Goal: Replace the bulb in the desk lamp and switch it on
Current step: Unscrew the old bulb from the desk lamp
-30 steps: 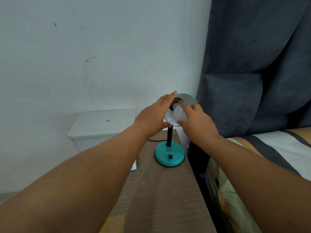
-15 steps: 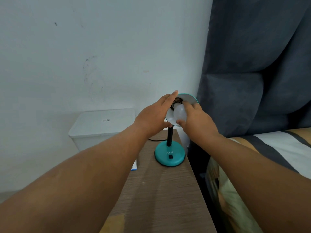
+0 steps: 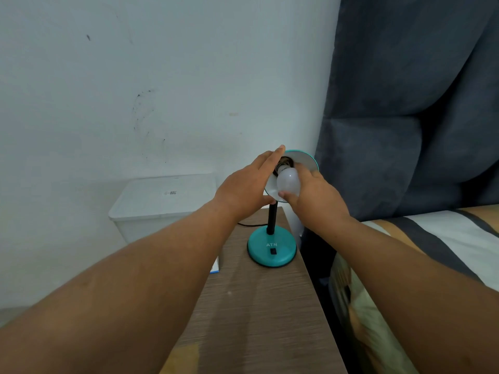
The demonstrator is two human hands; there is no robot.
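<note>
A teal desk lamp stands on a wooden bedside table (image 3: 256, 306), with a round teal base (image 3: 271, 248), a black stem and a shade (image 3: 305, 160) tilted towards me. A white frosted bulb (image 3: 287, 180) sits at the socket in the shade's middle, its metal neck showing. My right hand (image 3: 316, 195) grips the bulb with thumb below and fingers over it. My left hand (image 3: 245, 187) holds the left rim of the shade, fingers stretched along it. A black switch (image 3: 272, 251) shows on the base. The bulb is dark.
A white lidded plastic bin (image 3: 162, 203) stands left of the table against the pale wall. A dark blue padded headboard (image 3: 405, 130) and a striped bed (image 3: 445, 247) are on the right. A black cord runs behind the lamp. A white and blue box edge (image 3: 215, 267) shows by my left forearm.
My right hand has shifted round the bulb, and more of the bulb and its metal neck shows outside the socket now. My left hand has stayed on the shade.
</note>
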